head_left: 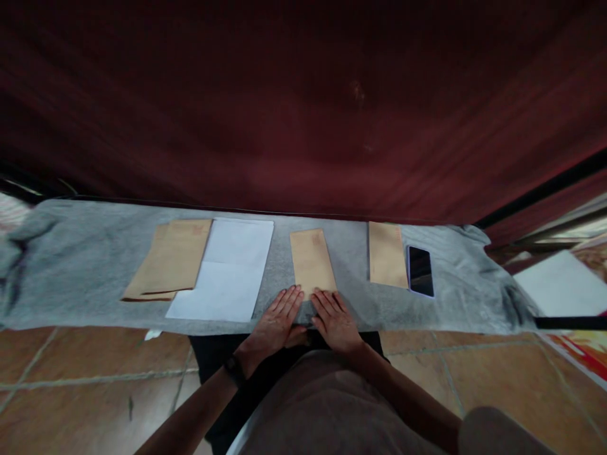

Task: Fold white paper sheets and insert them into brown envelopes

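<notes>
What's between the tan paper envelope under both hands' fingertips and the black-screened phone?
A second tan paper envelope, close beside the phone; bare grey cloth separates it from the first envelope. Head view.

Your shot's pretty dim, soft daylight creeping in from the far right, dark up top, edges stretched wide and slightly blurry.
</notes>
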`<state>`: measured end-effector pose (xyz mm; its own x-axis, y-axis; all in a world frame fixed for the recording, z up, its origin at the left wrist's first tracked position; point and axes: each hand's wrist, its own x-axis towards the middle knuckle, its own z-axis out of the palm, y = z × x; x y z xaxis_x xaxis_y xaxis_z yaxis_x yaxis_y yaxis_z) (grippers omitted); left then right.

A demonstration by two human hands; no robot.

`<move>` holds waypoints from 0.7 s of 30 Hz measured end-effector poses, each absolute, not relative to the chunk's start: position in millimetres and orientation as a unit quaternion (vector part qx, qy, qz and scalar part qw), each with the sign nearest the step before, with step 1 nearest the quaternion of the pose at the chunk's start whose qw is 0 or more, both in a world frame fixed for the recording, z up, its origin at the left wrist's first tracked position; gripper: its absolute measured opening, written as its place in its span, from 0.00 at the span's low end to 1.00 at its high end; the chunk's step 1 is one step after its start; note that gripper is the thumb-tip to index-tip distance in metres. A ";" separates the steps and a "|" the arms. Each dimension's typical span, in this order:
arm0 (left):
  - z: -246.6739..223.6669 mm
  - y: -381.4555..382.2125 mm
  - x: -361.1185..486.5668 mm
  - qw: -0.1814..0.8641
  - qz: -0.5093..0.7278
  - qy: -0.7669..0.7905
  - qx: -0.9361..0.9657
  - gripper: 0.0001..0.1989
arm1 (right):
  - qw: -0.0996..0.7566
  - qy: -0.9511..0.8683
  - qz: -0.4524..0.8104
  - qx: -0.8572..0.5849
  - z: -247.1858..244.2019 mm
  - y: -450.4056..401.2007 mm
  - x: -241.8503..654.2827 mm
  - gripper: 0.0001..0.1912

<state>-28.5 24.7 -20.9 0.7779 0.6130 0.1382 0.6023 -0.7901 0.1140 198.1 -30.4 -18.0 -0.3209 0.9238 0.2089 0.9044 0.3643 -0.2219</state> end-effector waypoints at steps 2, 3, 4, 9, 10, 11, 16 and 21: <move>-21.3 25.0 -29.0 0.029 0.086 0.323 0.942 0.37 | 0.153 -0.802 0.023 -0.578 -21.0 -32.4 200.8 0.26; -21.0 25.1 -29.1 0.027 0.088 0.321 0.942 0.36 | 0.154 -0.797 0.017 -0.584 -22.1 -33.6 203.3 0.26; -20.6 25.2 -29.2 0.026 0.090 0.320 0.943 0.35 | 0.156 -0.793 0.011 -0.589 -22.9 -34.7 206.2 0.26; -18.4 24.5 -29.2 0.015 0.099 0.318 0.943 0.34 | 0.163 -0.781 -0.008 -0.603 -23.1 -39.5 222.2 0.26; -18.3 24.3 -29.4 0.013 0.098 0.320 0.942 0.34 | 0.165 -0.777 -0.011 -0.608 -23.0 -40.4 225.3 0.26; -18.3 24.0 -29.7 0.010 0.097 0.320 0.942 0.34 | 0.167 -0.772 -0.014 -0.613 -22.9 -41.3 228.2 0.27; -18.0 22.4 -29.2 -0.001 0.101 0.325 0.940 0.34 | 0.176 -0.765 -0.028 -0.619 -24.4 -44.4 235.8 0.27; -15.0 14.1 -7.6 0.010 0.127 0.331 0.935 0.35 | 0.184 -0.756 -0.031 -0.627 -28.4 -43.7 230.4 0.28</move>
<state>-7.6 14.1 -15.0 0.7488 0.6210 0.2318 0.6160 -0.7810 0.1023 230.4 -43.7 -28.4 -0.1462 0.9368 0.3178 0.9597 0.2122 -0.1842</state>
